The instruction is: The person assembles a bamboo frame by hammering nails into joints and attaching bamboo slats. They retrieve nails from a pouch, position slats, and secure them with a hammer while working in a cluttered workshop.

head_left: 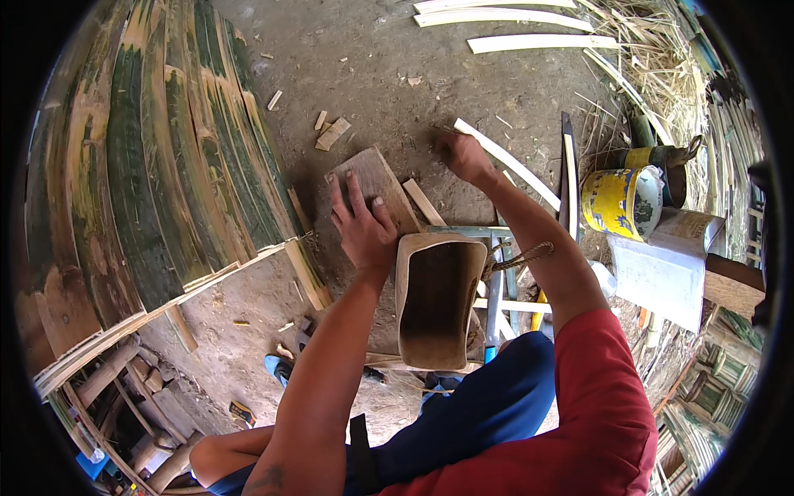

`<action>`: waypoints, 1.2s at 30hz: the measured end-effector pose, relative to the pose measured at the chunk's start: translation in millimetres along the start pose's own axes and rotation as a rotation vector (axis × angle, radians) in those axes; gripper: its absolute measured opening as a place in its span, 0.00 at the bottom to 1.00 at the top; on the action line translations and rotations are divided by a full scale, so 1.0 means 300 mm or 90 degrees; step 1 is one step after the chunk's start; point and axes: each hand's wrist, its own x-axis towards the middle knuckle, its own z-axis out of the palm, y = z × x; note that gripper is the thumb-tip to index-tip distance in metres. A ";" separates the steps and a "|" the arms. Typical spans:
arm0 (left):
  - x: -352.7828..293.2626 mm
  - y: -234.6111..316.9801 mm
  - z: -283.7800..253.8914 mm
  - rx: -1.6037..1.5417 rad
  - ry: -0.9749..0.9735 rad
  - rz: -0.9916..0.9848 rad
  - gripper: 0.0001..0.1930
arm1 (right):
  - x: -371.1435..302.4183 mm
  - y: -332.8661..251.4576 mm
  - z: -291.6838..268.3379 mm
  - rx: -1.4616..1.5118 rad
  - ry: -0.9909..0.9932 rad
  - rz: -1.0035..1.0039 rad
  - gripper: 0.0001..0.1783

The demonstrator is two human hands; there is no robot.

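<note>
My left hand lies with its fingers spread on a flat wooden board on the ground. Nearer to me stands a hollow wooden box, its opening facing up and its inside dark. My right hand is beyond the box to the right, fingers curled, with the fingertips dark and blurred. Whatever it may hold cannot be made out. Close by it lies a pale split strip, partly behind my right wrist. A twisted rope loop sits at the box's right side, by my forearm.
Green and brown split bamboo slats form a raised surface at left. On the right are a yellow paint-stained bucket, a white sheet and a heap of shavings. Pale strips lie at the far side, wood scraps nearer.
</note>
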 end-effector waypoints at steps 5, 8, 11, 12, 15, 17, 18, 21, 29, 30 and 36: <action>0.001 0.005 0.002 0.000 -0.004 -0.015 0.31 | -0.103 -0.214 -0.256 0.441 -0.107 0.107 0.08; 0.002 -0.002 0.008 0.010 0.013 -0.003 0.32 | -0.266 -0.425 -0.441 0.421 -0.201 -0.017 0.10; 0.002 -0.009 0.013 0.019 0.017 0.008 0.33 | -0.374 -0.604 -0.497 0.312 -0.249 -0.188 0.11; 0.001 -0.009 0.014 0.025 0.015 0.011 0.33 | -0.407 -0.638 -0.495 0.271 -0.271 -0.185 0.09; -0.003 -0.007 0.014 0.015 0.008 -0.002 0.33 | -0.411 -0.605 -0.460 0.230 -0.238 -0.210 0.05; -0.004 -0.005 0.013 0.008 0.006 -0.003 0.33 | -0.311 -0.428 -0.468 0.248 -0.112 -0.168 0.07; -0.003 -0.005 0.013 0.005 0.005 -0.002 0.33 | -0.231 -0.326 -0.447 0.171 -0.003 -0.109 0.08; 0.000 -0.007 0.014 0.007 0.012 0.011 0.33 | -0.016 -0.003 -0.356 -0.037 0.018 0.199 0.18; 0.000 -0.012 0.015 0.003 0.008 0.016 0.33 | 0.030 0.357 -0.163 0.034 0.076 0.072 0.18; 0.000 -0.013 0.016 0.005 0.009 0.017 0.33 | 0.025 0.354 -0.165 0.064 0.085 0.110 0.17; 0.004 -0.019 0.018 0.008 0.019 0.032 0.33 | 0.024 0.345 -0.172 -0.034 0.067 -0.007 0.07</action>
